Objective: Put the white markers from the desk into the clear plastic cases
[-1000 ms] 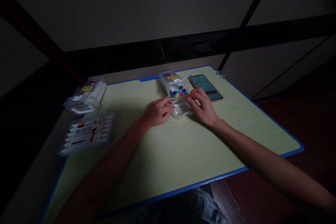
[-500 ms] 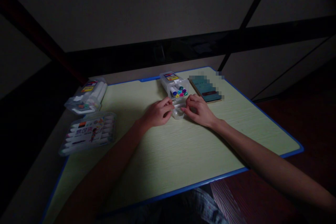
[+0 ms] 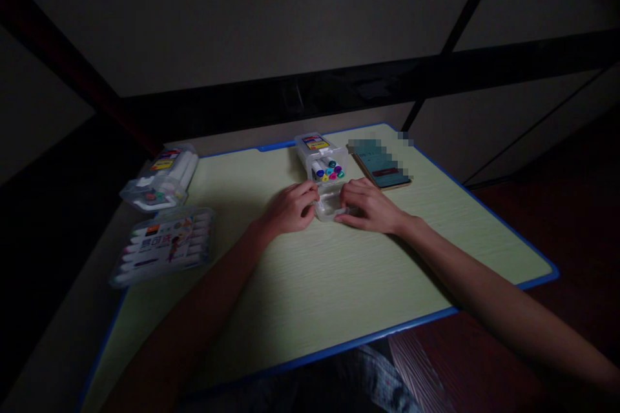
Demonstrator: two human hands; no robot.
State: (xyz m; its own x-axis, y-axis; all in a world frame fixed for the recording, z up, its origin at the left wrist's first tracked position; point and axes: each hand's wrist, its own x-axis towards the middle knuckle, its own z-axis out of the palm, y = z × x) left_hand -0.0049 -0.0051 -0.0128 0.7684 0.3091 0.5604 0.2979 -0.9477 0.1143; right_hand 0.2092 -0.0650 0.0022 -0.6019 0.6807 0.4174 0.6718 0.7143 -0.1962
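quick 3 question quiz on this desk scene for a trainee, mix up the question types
1. True or false: the marker box between the hands lies with its coloured marker caps facing the person.
2. Which lies right of that box? A) a phone B) a cup C) a book
3. Fill in: the left hand and right hand both touch the clear ____ in front of the box.

Key
1. True: the cap ends show at the open near end.
2. A.
3. Lid. Two more marker cases, one behind the other, lie at the left edge of the table.
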